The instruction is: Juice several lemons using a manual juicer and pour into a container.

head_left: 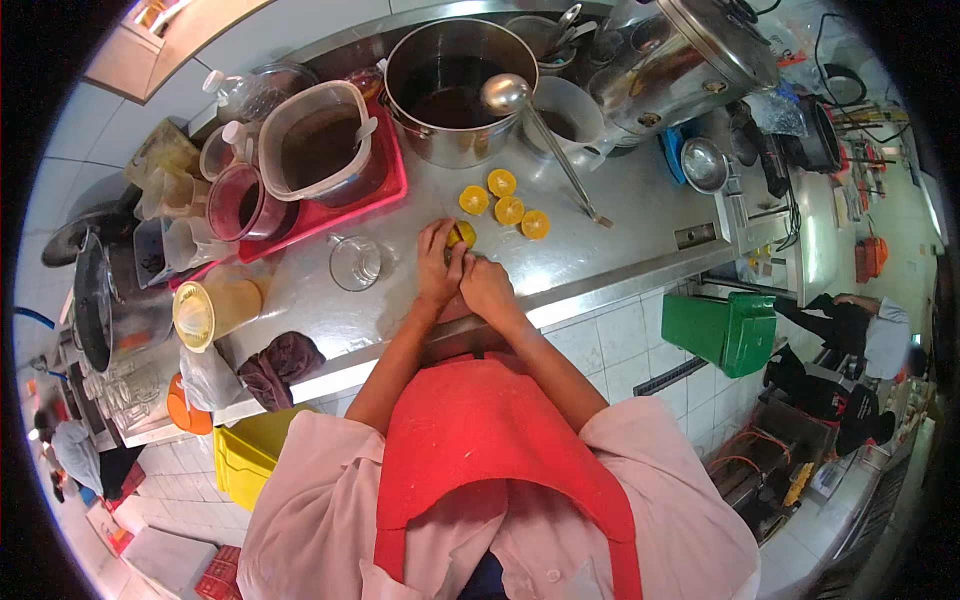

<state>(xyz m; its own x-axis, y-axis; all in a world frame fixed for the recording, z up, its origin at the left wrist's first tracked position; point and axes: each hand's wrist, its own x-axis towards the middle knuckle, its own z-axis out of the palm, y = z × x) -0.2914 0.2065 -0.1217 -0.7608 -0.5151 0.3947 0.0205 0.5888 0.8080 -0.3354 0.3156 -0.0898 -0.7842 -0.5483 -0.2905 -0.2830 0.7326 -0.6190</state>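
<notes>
My left hand [437, 262] holds a green-yellow citrus fruit [463, 235] against the steel counter. Touching it from the right is my right hand [484, 285], its fingers curled; whether it grips a knife is hidden. Several halved citrus fruits [509, 211] lie just beyond my hands, orange cut faces up. An empty glass mug [355, 263] stands to the left of my hands. Further left is a yellow plastic juicer jug [219, 309] with a ribbed reamer on top. A steel ladle [561, 157] has its bowl at the rim of a large steel pot [460, 142] of dark liquid, its handle end on the counter.
A red tray [330, 211] holds a plastic tub [322, 187] of dark liquid and a pink jug. A plastic pitcher [574, 101] stands right of the pot. A dark cloth [281, 369] lies at the front edge. Below are yellow and green bins [718, 330]. Other people are at both sides.
</notes>
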